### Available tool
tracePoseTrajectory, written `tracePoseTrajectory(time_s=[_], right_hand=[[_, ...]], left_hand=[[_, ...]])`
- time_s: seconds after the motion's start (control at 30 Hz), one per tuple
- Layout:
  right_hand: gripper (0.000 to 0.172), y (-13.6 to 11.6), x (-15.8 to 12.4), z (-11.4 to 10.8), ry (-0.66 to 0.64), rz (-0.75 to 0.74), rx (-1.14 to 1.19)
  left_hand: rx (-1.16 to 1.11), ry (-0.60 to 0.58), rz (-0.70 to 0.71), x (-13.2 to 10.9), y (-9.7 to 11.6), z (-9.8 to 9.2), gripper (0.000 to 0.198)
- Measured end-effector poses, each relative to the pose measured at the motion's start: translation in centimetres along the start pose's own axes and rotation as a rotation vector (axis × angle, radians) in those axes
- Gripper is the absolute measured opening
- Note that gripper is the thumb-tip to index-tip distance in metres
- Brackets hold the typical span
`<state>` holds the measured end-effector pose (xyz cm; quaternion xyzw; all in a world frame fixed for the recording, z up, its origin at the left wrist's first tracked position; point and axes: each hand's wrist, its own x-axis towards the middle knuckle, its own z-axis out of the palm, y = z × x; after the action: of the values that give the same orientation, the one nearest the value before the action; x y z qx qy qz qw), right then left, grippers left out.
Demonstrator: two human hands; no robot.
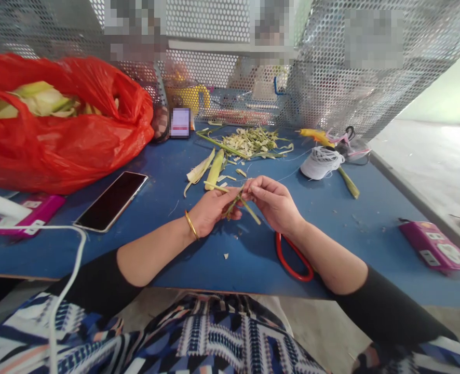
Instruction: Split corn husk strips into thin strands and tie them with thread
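Over the blue table (370,228) my left hand (212,210) and my right hand (273,201) meet, both pinched on thin green leaf strips (238,201) that cross between the fingers. A gold bangle sits on my left wrist. Just beyond my hands lie cut leaf pieces (210,170) and a heap of pale green scraps (251,141). Red-handled scissors (292,259) lie under my right forearm.
A red plastic bag (62,130) holding leaves fills the back left. A dark phone (112,200) lies left of my hands, with a pink power strip (31,212) and white cable beside it. White thread spool (321,162), another pink power strip (436,246), perforated metal screens behind.
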<state>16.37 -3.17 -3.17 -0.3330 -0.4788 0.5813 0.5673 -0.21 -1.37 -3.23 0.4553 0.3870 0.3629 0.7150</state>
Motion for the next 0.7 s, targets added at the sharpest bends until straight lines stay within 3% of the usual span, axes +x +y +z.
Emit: tracePoseTrajectory(time_s=[0.3,0.43,0.6,0.7], right_hand=[[0.022,-0.4,0.0,-0.1,0.056,-0.014,-0.030],[0.027,-0.1,0.0,-0.4,-0.008,0.027,-0.121],[0.025,0.1,0.3,-0.4,-0.141,0.065,-0.421],[0.015,-2.0,-0.6,0.9,-0.054,-0.164,-0.763]], left_hand=[[-0.018,0.122,0.024,-0.1,1.0,-0.5,0.023],[0.018,0.177,0.064,0.1,1.0,-0.9,0.022],[0.074,0.288,0.132,0.6,0.6,-1.8,0.027],[0.114,0.347,0.179,1.0,0.4,-2.3,0.030]])
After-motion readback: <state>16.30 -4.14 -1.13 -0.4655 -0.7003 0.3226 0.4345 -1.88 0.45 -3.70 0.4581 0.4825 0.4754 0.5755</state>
